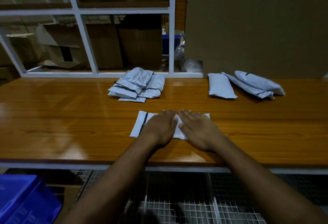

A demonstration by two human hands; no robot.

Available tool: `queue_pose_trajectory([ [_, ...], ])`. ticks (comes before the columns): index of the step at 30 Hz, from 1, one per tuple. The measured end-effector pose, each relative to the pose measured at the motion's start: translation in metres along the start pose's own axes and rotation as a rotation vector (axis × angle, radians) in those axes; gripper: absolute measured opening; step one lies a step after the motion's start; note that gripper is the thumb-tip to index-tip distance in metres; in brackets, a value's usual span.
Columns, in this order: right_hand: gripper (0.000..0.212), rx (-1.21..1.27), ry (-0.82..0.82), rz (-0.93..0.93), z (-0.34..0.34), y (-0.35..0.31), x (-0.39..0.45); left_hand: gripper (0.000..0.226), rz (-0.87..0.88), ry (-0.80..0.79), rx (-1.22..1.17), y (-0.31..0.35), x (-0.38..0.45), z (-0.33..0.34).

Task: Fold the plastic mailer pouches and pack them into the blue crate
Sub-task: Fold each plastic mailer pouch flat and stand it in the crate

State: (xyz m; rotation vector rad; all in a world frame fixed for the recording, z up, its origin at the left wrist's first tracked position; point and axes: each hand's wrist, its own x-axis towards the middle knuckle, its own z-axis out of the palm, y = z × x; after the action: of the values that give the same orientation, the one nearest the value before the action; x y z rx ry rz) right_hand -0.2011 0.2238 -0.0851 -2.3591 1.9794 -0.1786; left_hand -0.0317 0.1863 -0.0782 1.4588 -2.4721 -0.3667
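Pressing flat, both palms down: the left hand (159,128) and the right hand (196,129) lie side by side with fingers straight on one white mailer pouch (140,123), nothing curled round it, nothing pinched. It sits near the front edge of the wooden table (62,117), a dark strip showing along its left end, and it looks smoothed or creased under the hands. I'd call this the folding step, mid-press. Next, by my reckoning, comes a proper grip at an edge, then a carry down and left to the blue crate (23,199), which sits below table level. Farther back, a loose, wrinkled pile of pouches (138,85) waits in the middle, and three plump folded pouches (245,85) lie to the right, overlapping, none yet crated.
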Motion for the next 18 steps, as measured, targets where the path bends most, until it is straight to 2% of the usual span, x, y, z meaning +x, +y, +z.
queue_pose_trajectory([
  [5, 0.067, 0.016, -0.001, -0.011, -0.005, 0.021, -0.012, 0.056, 0.048, -0.072, 0.089, -0.012, -0.001, 0.001],
  [11, 0.090, 0.029, -0.188, -0.080, -0.026, 0.055, -0.026, 0.061, 0.041, -0.091, 0.129, -0.011, -0.001, 0.002],
  [15, 0.099, 0.049, -0.306, -0.020, -0.044, 0.064, -0.025, 0.063, 0.029, -0.096, 0.171, -0.008, -0.001, -0.002],
  [18, 0.096, 0.287, -0.199, 0.064, -0.052, 0.053, -0.022, 0.061, 0.074, 0.001, 0.091, -0.002, -0.002, -0.002],
])
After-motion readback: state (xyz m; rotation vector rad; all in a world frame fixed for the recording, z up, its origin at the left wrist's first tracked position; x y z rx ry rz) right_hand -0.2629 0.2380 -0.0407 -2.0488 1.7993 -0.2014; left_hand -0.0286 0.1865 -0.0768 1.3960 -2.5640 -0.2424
